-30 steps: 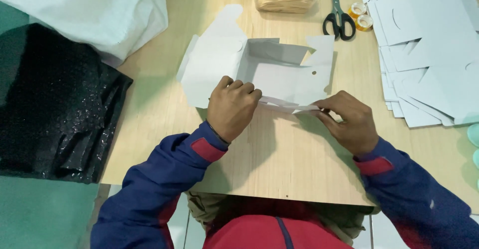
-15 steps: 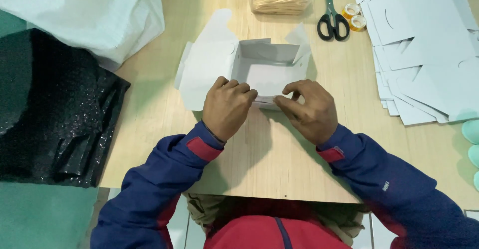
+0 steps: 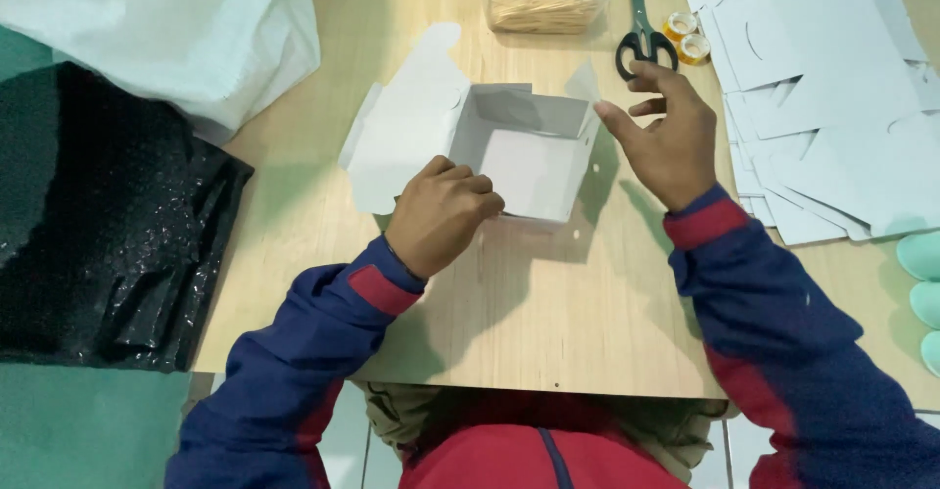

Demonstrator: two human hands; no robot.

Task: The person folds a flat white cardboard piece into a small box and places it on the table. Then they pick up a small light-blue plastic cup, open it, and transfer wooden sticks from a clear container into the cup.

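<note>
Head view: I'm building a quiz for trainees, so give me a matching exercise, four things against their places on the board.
Things:
1. scissors
2. white box
3. flat white cutouts
4. black plastic sheet

Places:
A. far left, off the board's edge
B. right side, in a stack
C. top edge, beside the tape rolls
D. middle, under the left hand

Pairs: 1-C, 2-D, 3-B, 4-A

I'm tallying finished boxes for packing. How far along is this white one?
Done: the white box stands with four walls up and its bottom in. In hand: the left hand grips the near wall, and the right hand touches the right wall's corner. Left: the lid flap lies open; a stack of flat blanks waits.
</note>
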